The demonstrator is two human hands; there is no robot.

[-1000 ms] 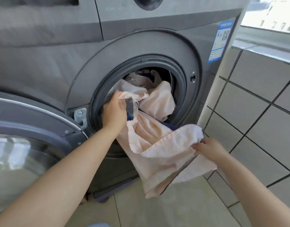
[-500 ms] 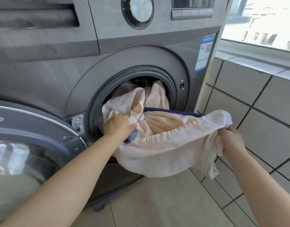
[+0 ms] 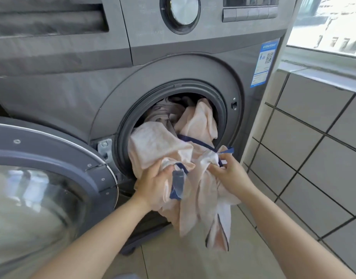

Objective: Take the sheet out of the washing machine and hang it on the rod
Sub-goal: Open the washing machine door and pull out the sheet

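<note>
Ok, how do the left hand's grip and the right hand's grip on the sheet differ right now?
The left hand grips a thick bunch of the sheet just outside the drum opening, with a blue-grey tag hanging beside its thumb; the right hand pinches a thinner fold at the dark blue trim. The left hand sits lower and nearer the open door; the right hand sits nearer the tiled wall. Both curl round the same sheet, part of it inside the washing machine.

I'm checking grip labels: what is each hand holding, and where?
Both hold the sheet: the left hand grips a bunched fold by the navy trim, the right hand pinches its navy-trimmed edge.
</note>
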